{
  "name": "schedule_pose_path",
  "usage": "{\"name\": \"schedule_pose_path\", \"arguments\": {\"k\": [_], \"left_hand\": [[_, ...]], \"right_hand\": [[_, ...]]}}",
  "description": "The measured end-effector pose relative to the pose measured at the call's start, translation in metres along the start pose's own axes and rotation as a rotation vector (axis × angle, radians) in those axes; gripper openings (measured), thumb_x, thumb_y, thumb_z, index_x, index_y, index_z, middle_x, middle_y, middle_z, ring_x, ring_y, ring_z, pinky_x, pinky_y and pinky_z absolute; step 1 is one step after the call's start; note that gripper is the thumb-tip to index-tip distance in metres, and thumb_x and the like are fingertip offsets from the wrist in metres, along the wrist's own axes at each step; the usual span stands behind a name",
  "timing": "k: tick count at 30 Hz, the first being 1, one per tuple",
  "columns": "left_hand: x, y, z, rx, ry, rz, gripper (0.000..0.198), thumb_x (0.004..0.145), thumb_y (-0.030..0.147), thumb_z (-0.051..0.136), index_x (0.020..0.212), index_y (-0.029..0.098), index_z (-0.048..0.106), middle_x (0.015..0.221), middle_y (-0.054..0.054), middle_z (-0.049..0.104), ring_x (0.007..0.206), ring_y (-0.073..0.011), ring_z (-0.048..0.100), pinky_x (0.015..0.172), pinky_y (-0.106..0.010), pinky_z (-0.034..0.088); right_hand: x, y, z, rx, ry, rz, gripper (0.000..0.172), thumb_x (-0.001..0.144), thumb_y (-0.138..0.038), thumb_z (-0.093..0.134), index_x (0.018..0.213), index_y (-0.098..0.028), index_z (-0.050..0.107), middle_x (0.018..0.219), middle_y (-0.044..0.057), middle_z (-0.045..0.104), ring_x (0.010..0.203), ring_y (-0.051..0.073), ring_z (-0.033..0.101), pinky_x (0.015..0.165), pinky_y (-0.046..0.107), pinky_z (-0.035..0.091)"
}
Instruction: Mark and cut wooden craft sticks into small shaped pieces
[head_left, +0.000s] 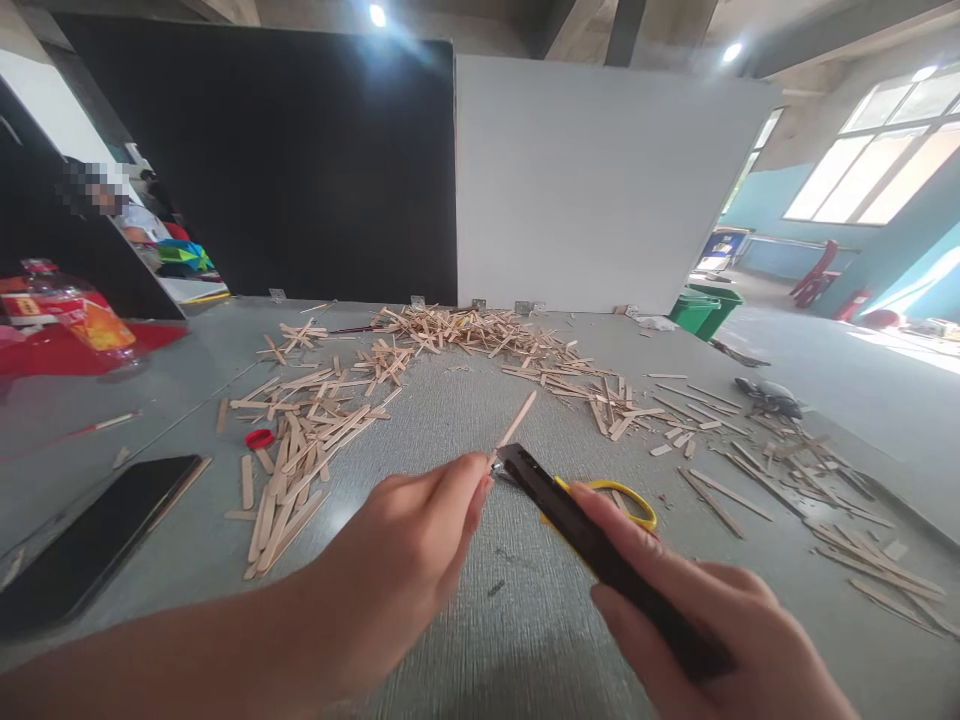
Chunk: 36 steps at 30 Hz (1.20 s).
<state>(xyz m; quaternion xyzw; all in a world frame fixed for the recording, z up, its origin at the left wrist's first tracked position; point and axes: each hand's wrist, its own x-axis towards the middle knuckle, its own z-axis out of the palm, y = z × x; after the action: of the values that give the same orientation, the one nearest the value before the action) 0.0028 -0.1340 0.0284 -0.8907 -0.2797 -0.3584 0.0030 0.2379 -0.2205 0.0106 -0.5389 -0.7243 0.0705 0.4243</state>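
My left hand (pixel 405 560) is closed in a pinch on a thin wooden stick (pixel 517 422) that points up and away from me. My right hand (pixel 720 630) grips a black and yellow utility knife (pixel 592 545), whose tip meets the stick just beside my left fingertips. Under the knife, yellow-handled scissors (pixel 637 500) lie on the grey table (pixel 480 620).
Several loose wooden sticks lie in heaps at the left (pixel 300 460), across the back (pixel 465 335) and at the right (pixel 787 480). A black phone (pixel 90 545) lies at the near left. A small red cap (pixel 259 438), a plastic bottle (pixel 71 315), and black and white panels (pixel 450 180) behind.
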Motion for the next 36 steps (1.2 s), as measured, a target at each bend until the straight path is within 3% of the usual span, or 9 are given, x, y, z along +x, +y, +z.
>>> {"name": "schedule_pose_path", "arguments": {"k": [5,9,13,19,24,27,31,36], "left_hand": [[-0.003,0.001,0.0,-0.02,-0.004,-0.031,0.02,0.105,0.006,0.046,0.098,0.02,0.059,0.074,0.003,0.07,0.054,-0.0114,0.061,0.049,-0.026,0.041],[-0.005,-0.002,-0.002,-0.032,-0.032,-0.022,0.021,0.104,0.004,0.047,0.097,0.02,0.059,0.07,0.004,0.066,0.053,-0.0113,0.059,0.048,-0.025,0.041],[-0.005,0.0,-0.002,-0.01,-0.006,-0.028,0.019,0.105,0.007,0.047,0.1,0.019,0.06,0.079,0.0,0.073,0.056,-0.012,0.063,0.049,-0.026,0.042],[-0.003,0.006,-0.002,-0.016,0.045,-0.066,0.02,0.105,0.006,0.048,0.097,0.018,0.061,0.085,-0.002,0.076,0.061,-0.0116,0.066,0.051,-0.025,0.044],[-0.002,0.002,-0.004,0.002,0.021,-0.017,0.021,0.105,0.007,0.045,0.097,0.017,0.062,0.069,0.003,0.065,0.051,-0.0112,0.054,0.051,-0.027,0.041],[-0.005,0.001,-0.002,-0.007,-0.003,-0.028,0.02,0.105,0.007,0.045,0.1,0.016,0.062,0.07,0.002,0.065,0.051,-0.0114,0.053,0.049,-0.027,0.038],[-0.01,0.001,0.003,-0.024,-0.041,-0.09,0.021,0.107,0.008,0.044,0.104,0.016,0.063,0.08,-0.002,0.072,0.059,-0.0125,0.061,0.049,-0.027,0.038],[-0.008,0.002,0.003,-0.062,-0.029,-0.1,0.021,0.107,0.01,0.044,0.107,0.017,0.063,0.083,-0.001,0.072,0.059,-0.012,0.061,0.051,-0.025,0.04]], "right_hand": [[-0.023,-0.001,0.025,0.051,0.026,0.035,0.055,0.094,-0.017,0.062,0.149,-0.022,0.065,0.06,-0.001,0.069,0.037,0.011,0.055,0.038,0.017,0.05],[-0.008,-0.001,0.014,0.049,0.01,0.041,0.051,0.093,-0.019,0.062,0.143,-0.025,0.071,0.055,-0.002,0.064,0.038,0.012,0.054,0.036,0.017,0.047],[0.003,-0.001,0.004,0.053,-0.034,0.051,0.046,0.094,-0.023,0.064,0.139,-0.027,0.074,0.056,-0.002,0.064,0.039,0.012,0.055,0.036,0.017,0.047],[-0.02,-0.005,0.032,0.152,0.013,-0.004,0.059,0.096,-0.017,0.06,0.154,-0.022,0.059,0.07,0.002,0.073,0.048,0.013,0.062,0.048,0.019,0.057],[0.004,0.0,0.003,0.059,-0.083,0.064,0.048,0.097,-0.027,0.063,0.145,-0.025,0.069,0.066,0.002,0.071,0.046,0.013,0.06,0.043,0.019,0.054],[0.011,0.001,-0.008,0.01,-0.141,0.077,0.047,0.097,-0.031,0.064,0.144,-0.028,0.07,0.066,0.002,0.07,0.049,0.014,0.062,0.042,0.018,0.052],[-0.004,0.001,0.013,0.079,-0.102,0.009,0.055,0.095,-0.016,0.056,0.15,-0.019,0.064,0.061,0.0,0.066,0.046,0.013,0.058,0.045,0.02,0.054],[-0.022,0.012,0.036,0.136,-0.078,-0.017,0.061,0.095,-0.015,0.056,0.156,-0.019,0.057,0.062,0.0,0.063,0.047,0.014,0.056,0.046,0.022,0.051]]}}
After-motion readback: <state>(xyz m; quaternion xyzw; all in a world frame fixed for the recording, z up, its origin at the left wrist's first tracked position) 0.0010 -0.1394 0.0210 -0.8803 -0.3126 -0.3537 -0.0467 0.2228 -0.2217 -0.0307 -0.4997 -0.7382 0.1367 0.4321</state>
